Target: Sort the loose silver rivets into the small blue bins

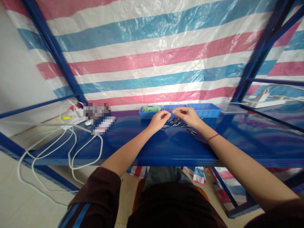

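My left hand (160, 120) is closed in a pinch, its thumb and forefinger pressed together over the blue table. Close to it on the right, my right hand (186, 115) pinches too, its fingertips almost meeting the left ones. Whatever sits between the fingers is too small to make out. Beneath and around both hands lie several thin dark metal pieces (174, 122), slim and pointed, in a loose pile. A few more of these metal pieces (191, 132) lie nearer to me, below my right hand.
Behind the hands stand blue plastic bins: the left bin (140, 114) holds green material, another bin (206, 110) stands right. A clear plastic lid (234, 109) lies beside them. White cables (101, 148) loop over the table's (171, 152) left end. Blue frame posts (57, 60) rise at both sides.
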Action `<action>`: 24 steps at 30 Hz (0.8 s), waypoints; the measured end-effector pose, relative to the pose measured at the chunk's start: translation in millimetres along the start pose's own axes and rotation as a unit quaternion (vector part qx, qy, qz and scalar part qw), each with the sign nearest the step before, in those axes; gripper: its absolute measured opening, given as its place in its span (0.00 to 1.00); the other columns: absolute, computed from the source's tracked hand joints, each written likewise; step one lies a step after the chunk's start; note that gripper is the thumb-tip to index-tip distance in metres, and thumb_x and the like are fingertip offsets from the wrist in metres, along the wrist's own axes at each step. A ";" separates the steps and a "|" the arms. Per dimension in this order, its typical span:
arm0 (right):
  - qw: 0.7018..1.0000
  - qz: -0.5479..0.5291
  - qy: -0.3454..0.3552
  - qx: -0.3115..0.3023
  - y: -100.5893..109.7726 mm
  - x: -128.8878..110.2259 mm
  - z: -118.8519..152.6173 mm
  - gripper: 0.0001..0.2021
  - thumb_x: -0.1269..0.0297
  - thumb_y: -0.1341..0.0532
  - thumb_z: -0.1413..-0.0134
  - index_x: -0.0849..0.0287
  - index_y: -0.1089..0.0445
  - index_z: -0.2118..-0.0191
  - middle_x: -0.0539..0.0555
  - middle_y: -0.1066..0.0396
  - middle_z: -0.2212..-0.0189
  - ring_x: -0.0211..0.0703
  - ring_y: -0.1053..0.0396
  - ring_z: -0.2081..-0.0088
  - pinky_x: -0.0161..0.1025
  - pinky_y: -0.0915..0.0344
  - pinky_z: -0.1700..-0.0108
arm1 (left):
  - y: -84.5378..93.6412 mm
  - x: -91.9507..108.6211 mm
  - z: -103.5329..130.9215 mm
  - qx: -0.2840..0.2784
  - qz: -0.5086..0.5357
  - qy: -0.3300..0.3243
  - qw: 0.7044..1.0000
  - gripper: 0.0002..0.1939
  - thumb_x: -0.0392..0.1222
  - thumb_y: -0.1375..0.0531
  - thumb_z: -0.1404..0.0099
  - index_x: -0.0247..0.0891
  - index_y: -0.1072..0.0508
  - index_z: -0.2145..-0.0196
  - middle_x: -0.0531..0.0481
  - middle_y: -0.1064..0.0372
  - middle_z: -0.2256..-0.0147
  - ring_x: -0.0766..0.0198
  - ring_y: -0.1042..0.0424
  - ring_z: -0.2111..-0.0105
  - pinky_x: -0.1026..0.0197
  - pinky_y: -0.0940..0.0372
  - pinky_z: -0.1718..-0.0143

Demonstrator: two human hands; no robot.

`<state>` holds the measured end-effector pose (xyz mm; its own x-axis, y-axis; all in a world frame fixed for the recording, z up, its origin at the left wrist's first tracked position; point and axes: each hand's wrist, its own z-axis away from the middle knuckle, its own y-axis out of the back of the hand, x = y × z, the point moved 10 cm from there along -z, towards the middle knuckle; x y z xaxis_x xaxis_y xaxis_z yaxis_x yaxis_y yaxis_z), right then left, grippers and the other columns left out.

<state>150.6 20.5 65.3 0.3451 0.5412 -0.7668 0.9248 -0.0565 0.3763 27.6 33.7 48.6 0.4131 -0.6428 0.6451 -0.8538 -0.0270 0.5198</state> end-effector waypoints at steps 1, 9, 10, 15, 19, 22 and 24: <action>1.000 0.005 -0.002 0.011 3.1 1.2 -1.6 0.20 0.48 0.39 0.56 0.63 0.26 0.67 0.54 0.28 0.75 0.38 0.36 0.76 0.38 0.38 0.72 | -0.5 3.0 1.1 -0.009 -0.021 -0.008 1.000 0.11 0.44 0.47 0.36 0.36 0.29 0.63 0.48 0.28 0.64 0.65 0.30 0.63 0.62 0.37 0.58; 0.925 0.274 -0.064 0.257 97.0 32.6 -1.8 0.15 0.63 0.45 0.51 0.63 0.25 0.61 0.60 0.26 0.66 0.49 0.30 0.65 0.44 0.38 0.58 | 2.0 7.2 8.2 -0.123 -0.276 -0.024 0.953 0.13 0.41 0.46 0.40 0.42 0.27 0.58 0.46 0.30 0.59 0.53 0.34 0.54 0.51 0.39 0.54; 0.908 0.312 -0.091 0.266 107.1 40.7 0.1 0.16 0.64 0.46 0.51 0.62 0.26 0.59 0.61 0.26 0.66 0.51 0.30 0.63 0.46 0.38 0.58 | 2.5 3.2 8.5 -0.142 -0.285 -0.014 0.948 0.13 0.40 0.45 0.41 0.43 0.27 0.59 0.46 0.30 0.58 0.52 0.35 0.53 0.51 0.40 0.53; 0.860 0.417 -0.149 0.254 125.0 62.2 4.1 0.19 0.64 0.45 0.52 0.62 0.28 0.54 0.64 0.29 0.61 0.56 0.35 0.57 0.49 0.40 0.57 | 1.6 -16.2 11.2 -0.224 -0.265 0.021 0.938 0.14 0.44 0.39 0.47 0.46 0.24 0.61 0.48 0.31 0.57 0.52 0.34 0.54 0.53 0.39 0.54; 0.868 0.417 -0.108 0.249 113.9 54.1 -0.4 0.19 0.62 0.46 0.51 0.61 0.29 0.54 0.63 0.30 0.61 0.56 0.36 0.56 0.49 0.41 0.57 | -8.2 -15.1 14.8 -0.272 -0.205 -0.027 0.940 0.11 0.42 0.40 0.45 0.42 0.23 0.63 0.48 0.29 0.64 0.61 0.30 0.63 0.61 0.37 0.57; 0.878 0.410 -0.074 0.234 103.1 47.1 -4.9 0.18 0.63 0.47 0.51 0.61 0.28 0.56 0.62 0.29 0.64 0.54 0.35 0.59 0.48 0.41 0.56 | -13.4 -13.5 15.0 -0.276 -0.204 -0.054 0.938 0.10 0.40 0.42 0.42 0.39 0.24 0.63 0.48 0.29 0.65 0.64 0.30 0.66 0.63 0.37 0.59; 0.883 0.410 -0.053 0.224 96.7 42.1 -6.9 0.16 0.64 0.46 0.51 0.62 0.27 0.59 0.61 0.28 0.66 0.52 0.34 0.61 0.47 0.42 0.55 | -17.3 -14.8 15.1 -0.280 -0.221 -0.057 0.932 0.11 0.40 0.43 0.40 0.37 0.25 0.61 0.47 0.29 0.64 0.63 0.30 0.65 0.63 0.38 0.59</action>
<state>253.4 43.6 73.0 0.9191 0.0840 -0.3850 0.3194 -0.7310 0.6030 31.5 32.1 21.6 0.6215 -0.7421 0.2510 -0.2952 0.0750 0.9525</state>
